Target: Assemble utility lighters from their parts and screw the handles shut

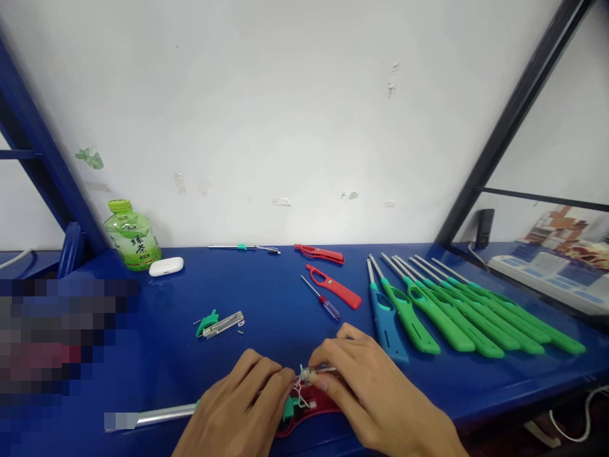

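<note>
In front of me lies a red long-neck lighter shell (323, 406), with a silver metal tube (166, 416) reaching out to the left. My left hand (238, 406) is closed over the place where the tube meets the shell, its fingertips near thin white wires (299, 395) and a green part (288, 409). My right hand (366, 387) pinches a small clear gas tank (307, 376) above the shell; much of the tank is hidden by the fingers. Beyond my hands lie another clear tank (223, 325) and a green trigger (207, 322), with tiny parts around them.
To the right, several green lighters (457, 317) and a blue lighter (387, 324) lie in a row. A screwdriver (323, 299) is beside red shell halves (335, 287) (318, 254). A lighter tube with wires (242, 247) lies by the wall. A bottle (133, 235) and white case (166, 266) stand back left.
</note>
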Action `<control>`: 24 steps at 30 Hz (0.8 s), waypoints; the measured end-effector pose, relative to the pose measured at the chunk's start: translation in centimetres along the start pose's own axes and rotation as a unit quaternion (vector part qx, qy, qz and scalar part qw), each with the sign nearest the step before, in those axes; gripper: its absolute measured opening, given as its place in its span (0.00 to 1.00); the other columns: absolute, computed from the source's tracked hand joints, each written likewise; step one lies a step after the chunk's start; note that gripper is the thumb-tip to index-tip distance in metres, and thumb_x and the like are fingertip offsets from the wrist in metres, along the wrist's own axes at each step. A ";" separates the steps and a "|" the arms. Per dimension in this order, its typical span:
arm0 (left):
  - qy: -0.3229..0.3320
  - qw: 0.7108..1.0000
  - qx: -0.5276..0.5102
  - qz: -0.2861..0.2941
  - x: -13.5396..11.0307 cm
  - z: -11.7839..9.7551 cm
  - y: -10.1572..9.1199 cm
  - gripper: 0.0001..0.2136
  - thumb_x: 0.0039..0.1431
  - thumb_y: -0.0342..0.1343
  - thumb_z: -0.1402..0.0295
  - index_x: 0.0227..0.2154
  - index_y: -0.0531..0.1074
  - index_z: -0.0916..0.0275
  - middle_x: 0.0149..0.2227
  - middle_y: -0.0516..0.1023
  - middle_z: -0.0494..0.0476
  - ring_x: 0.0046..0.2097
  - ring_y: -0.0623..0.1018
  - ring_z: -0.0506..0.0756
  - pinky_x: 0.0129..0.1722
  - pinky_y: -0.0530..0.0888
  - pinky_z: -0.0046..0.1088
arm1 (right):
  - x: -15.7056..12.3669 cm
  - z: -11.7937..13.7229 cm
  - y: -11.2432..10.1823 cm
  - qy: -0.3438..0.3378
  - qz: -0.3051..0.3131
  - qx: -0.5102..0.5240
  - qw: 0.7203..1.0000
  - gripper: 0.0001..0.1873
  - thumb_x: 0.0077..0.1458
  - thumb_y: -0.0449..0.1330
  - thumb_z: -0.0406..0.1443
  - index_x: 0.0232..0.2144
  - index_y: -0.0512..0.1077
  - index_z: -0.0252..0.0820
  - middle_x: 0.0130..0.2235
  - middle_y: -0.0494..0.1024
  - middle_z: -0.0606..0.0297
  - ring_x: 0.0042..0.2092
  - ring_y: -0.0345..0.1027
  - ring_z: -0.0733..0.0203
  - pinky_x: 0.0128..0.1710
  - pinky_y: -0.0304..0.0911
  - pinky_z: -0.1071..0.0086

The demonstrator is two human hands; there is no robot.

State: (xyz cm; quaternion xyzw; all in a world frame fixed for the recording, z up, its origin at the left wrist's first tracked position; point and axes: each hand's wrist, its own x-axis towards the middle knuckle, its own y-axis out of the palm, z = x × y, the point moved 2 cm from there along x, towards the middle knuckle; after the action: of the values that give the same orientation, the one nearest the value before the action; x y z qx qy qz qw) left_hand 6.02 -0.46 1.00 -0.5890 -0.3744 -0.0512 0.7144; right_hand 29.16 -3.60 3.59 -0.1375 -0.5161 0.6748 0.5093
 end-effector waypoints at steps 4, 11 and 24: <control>-0.004 1.000 0.005 -0.002 -0.3 0.1 0.1 0.15 0.82 0.44 0.76 0.56 0.74 0.62 0.42 0.83 0.54 0.42 0.82 0.54 0.39 0.80 0.26 | 0.1 0.0 0.1 -0.011 -0.001 -0.011 1.000 0.06 0.79 0.56 0.32 0.45 0.70 0.47 0.43 0.83 0.68 0.41 0.71 0.55 0.49 0.63 0.61; -0.002 1.000 0.006 -0.022 0.0 0.0 -0.1 0.16 0.82 0.41 0.75 0.55 0.75 0.61 0.41 0.84 0.55 0.42 0.82 0.54 0.38 0.79 0.24 | 0.3 0.2 0.1 -0.018 0.009 -0.019 1.000 0.07 0.77 0.57 0.31 0.43 0.71 0.46 0.41 0.81 0.68 0.39 0.71 0.56 0.48 0.63 0.61; -0.045 0.996 -0.038 -0.072 0.5 0.0 -0.6 0.10 0.81 0.50 0.75 0.52 0.76 0.59 0.41 0.85 0.52 0.41 0.82 0.52 0.43 0.82 0.25 | 0.0 0.1 -0.2 -0.020 -0.072 0.007 0.997 0.06 0.78 0.56 0.33 0.46 0.73 0.47 0.43 0.85 0.66 0.41 0.75 0.55 0.46 0.65 0.62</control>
State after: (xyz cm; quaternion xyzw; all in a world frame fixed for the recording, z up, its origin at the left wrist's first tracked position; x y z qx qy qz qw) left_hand 6.07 -0.41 1.77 -0.5889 -0.4455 -0.0906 0.6682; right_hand 29.21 -3.67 3.73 -0.0829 -0.5299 0.6427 0.5470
